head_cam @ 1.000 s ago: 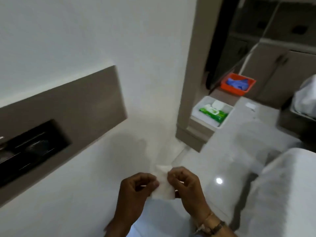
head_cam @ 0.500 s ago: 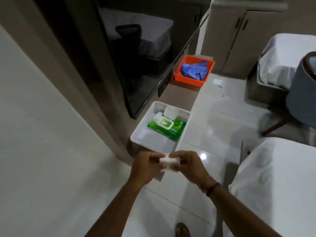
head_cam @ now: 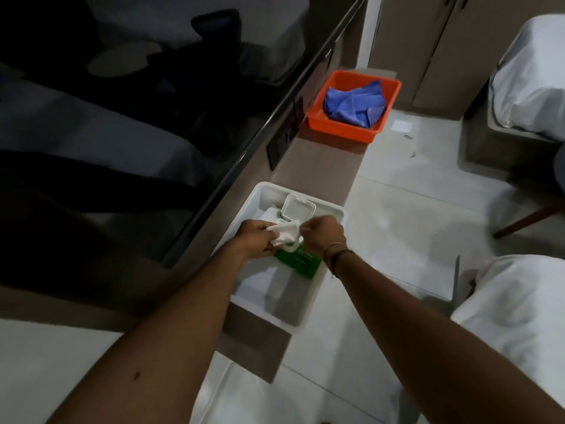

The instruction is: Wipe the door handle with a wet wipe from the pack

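Hands, left and right, pinch one wipe above one green pack.

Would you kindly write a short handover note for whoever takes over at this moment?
Left hand: shut on the wipe.
Right hand: pinching the wipe's other edge.
The pack, lid flipped open, lies in the white tray on the ledge, right beneath the hands.
Done: a wipe is in hand.
Left: the door handle is out of view, so whether it has been wiped cannot be told.
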The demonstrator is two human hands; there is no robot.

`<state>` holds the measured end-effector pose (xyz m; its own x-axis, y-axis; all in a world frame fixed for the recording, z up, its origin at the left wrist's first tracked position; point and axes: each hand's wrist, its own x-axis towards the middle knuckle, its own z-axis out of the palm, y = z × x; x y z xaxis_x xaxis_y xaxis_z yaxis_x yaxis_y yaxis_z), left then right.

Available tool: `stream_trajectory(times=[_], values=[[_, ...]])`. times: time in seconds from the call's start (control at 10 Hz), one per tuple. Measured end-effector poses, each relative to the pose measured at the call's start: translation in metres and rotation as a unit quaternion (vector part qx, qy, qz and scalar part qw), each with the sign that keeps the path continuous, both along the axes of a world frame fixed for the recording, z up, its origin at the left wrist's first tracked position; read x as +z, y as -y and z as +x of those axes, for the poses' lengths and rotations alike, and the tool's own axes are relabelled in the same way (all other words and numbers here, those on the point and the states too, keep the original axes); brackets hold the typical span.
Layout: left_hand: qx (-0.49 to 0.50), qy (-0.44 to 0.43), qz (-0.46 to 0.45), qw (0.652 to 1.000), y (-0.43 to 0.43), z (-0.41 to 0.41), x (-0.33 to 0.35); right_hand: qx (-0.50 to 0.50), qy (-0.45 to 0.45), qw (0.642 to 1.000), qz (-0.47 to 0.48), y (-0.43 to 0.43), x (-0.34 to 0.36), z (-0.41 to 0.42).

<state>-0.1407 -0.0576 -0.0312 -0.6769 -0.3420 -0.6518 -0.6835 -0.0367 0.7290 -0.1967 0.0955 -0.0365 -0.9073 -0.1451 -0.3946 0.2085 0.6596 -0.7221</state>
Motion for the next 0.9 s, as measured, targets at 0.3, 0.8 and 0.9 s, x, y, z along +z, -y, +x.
stream_trajectory(times=[0.3,0.8,0.9], values=[[-0.018,0.032,-0.042,0.998,0.007,-0.020,-0.018,-0.017,0.008,1.000,0.007,0.009,-0.013,-0.010],[0.056,-0.070,-0.362,0.928,-0.020,0.022,0.003,-0.038,-0.142,0.983,0.112,0.006,0.019,0.019],[0.069,-0.095,-0.380,0.917,-0.033,0.055,0.021,-0.057,-0.157,0.978,0.126,-0.019,0.031,0.046]])
